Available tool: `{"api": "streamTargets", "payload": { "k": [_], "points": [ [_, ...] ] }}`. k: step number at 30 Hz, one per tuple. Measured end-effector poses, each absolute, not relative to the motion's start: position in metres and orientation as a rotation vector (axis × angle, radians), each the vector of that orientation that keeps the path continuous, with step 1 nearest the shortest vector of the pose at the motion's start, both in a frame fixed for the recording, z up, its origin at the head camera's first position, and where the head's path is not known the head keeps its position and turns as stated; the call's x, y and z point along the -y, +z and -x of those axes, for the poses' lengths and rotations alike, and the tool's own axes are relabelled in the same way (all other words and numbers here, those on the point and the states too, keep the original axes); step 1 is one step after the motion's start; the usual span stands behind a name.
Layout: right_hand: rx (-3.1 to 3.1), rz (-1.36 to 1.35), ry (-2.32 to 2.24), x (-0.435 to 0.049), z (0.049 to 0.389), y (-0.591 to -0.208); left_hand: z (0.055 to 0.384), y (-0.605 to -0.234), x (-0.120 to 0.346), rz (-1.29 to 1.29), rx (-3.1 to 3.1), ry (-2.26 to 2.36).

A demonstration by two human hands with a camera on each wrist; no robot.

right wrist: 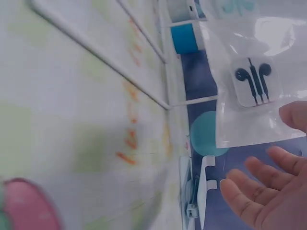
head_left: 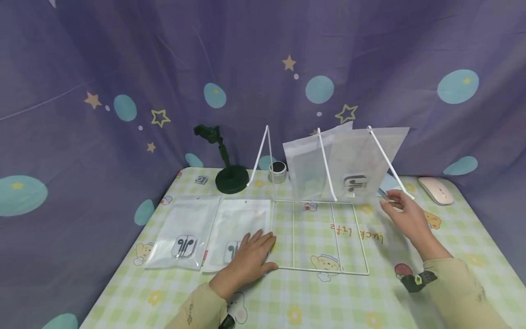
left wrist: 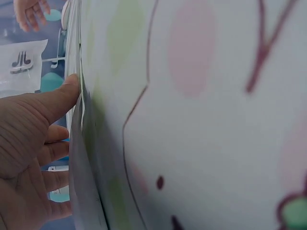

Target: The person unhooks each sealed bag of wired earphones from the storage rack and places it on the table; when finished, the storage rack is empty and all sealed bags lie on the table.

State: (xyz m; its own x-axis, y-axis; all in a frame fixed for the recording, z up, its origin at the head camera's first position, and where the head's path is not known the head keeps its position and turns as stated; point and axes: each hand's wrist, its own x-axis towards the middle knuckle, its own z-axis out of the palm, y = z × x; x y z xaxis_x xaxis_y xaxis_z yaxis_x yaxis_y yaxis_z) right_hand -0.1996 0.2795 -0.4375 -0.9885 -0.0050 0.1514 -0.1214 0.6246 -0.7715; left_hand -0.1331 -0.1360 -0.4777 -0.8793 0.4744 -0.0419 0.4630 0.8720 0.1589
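Note:
My left hand (head_left: 251, 256) rests with spread fingers on a clear plastic bag of earphones (head_left: 222, 221), beside a white wire rack (head_left: 322, 270). A second earphone bag (head_left: 191, 219) lies flat to the left of it. Two more bags hang from the rack's slanting prongs: a nearer one (head_left: 378, 151) with a white earphone case in it, and another (head_left: 304, 169) behind it to the left. Beside the nearer bag's lower right, my right hand (head_left: 407, 217) holds nothing. In the right wrist view its fingers (right wrist: 283, 179) are loosely bent, apart from the hanging earphone bag (right wrist: 240, 132).
A dark green stand (head_left: 232, 179) and a small grey box (head_left: 201, 180) stand at the back left. Behind the rack is a white round container with a dark top (head_left: 278, 170). A pink mouse (head_left: 436, 190) lies at the back right, with a light blue item (head_left: 389, 183) nearer the rack.

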Motion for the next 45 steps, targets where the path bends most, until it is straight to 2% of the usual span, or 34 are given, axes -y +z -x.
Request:
{"api": "streamTargets", "payload": {
  "k": [6, 19, 28, 36, 45],
  "points": [
    [2.582, -0.086, 1.539, -0.281, 0.223, -0.423, 0.132, -0.478, 0.136, -0.742, -2.964, 0.249],
    [2.523, -0.07, 1.539, -0.277, 0.246, -0.412, 0.132, -0.481, 0.134, -0.732, -2.965, 0.32],
    [2.61, -0.069, 1.341, -0.279, 0.239, -0.412, 0.133, -0.482, 0.133, -0.73, -2.961, 0.317],
    [2.584, -0.182, 1.473, -0.285, 0.23, -0.415, 0.136, -0.482, 0.133, -0.713, -2.963, 0.297],
    [2.562, -0.161, 1.466, -0.289, 0.214, -0.418, 0.136, -0.479, 0.134, -0.725, -2.969, 0.265]
  ]
}}
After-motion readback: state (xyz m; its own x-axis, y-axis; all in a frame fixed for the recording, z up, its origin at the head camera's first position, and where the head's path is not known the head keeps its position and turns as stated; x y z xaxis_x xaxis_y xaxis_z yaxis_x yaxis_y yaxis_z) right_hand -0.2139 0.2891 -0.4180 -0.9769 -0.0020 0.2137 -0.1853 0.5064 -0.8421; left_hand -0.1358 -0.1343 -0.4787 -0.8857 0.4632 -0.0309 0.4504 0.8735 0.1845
